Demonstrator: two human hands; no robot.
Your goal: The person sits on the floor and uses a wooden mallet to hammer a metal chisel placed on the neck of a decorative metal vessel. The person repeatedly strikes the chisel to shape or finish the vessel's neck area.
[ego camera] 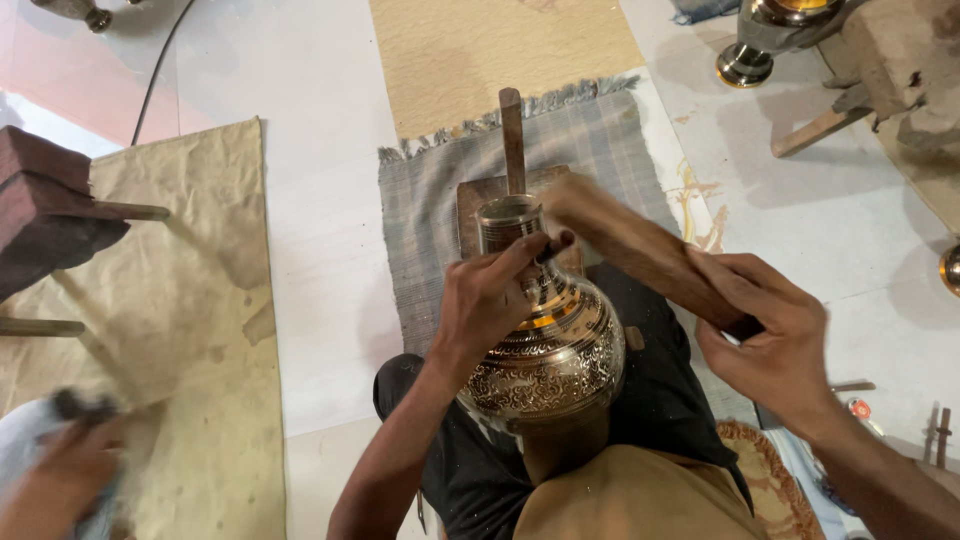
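A: Starting at the left edge, what lies there?

B: Another person's hand (60, 470) at the lower left, blurred, on tan paper sheeting (190, 290). A dark wooden block (45, 210) sits above it.

A: Your left hand?

B: Your left hand (490, 295) reaches forward over the engraved brass vase (548, 360), which rests against your lap, neck pointing away. Fingers pinch a small dark tool (553, 246) against the vase's shoulder; the grip is narrow and closed on the tool.

A: Your right hand?

B: Your right hand (770, 335) wraps closed around a wooden mallet (640, 250), angled toward the vase neck; its head is motion-blurred.

A: Underneath?

B: A grey fringed cloth (430, 220) and a wooden stake (512, 135). A second brass vase (765, 35) lies at the upper right.
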